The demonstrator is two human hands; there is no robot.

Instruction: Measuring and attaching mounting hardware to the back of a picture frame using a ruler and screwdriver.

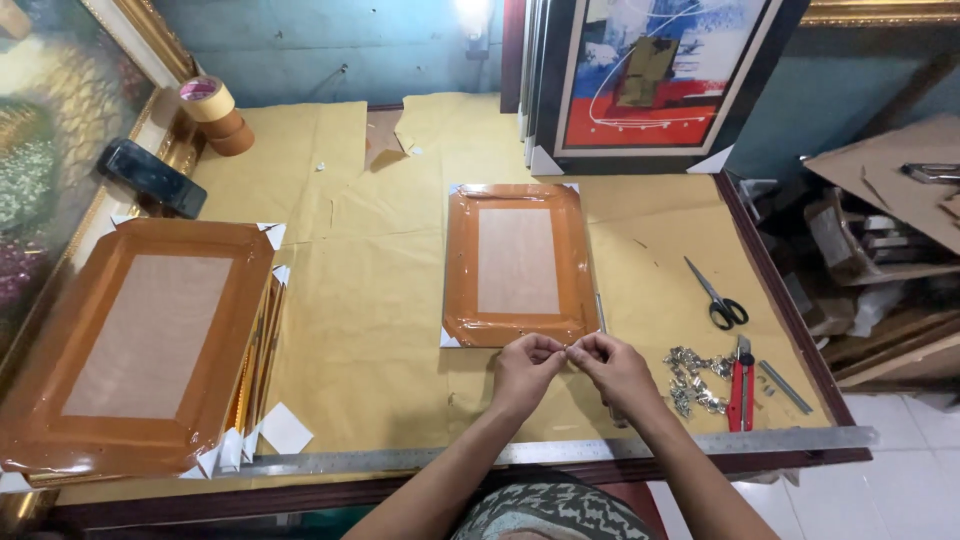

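My left hand and my right hand meet fingertip to fingertip just below the near edge of a small picture frame. The frame lies face down, its back sealed with brown tape around a pale board. Both hands pinch something tiny between them; it is too small to tell what. A pile of small metal hangers lies right of my right hand. A thin tool lies along the frame's right edge and runs under my right hand.
A larger taped frame sits on a stack at the left. Scissors, a red cutter and a metal strip lie at the right. A steel ruler runs along the table's near edge. Tape rolls and a phone sit far left.
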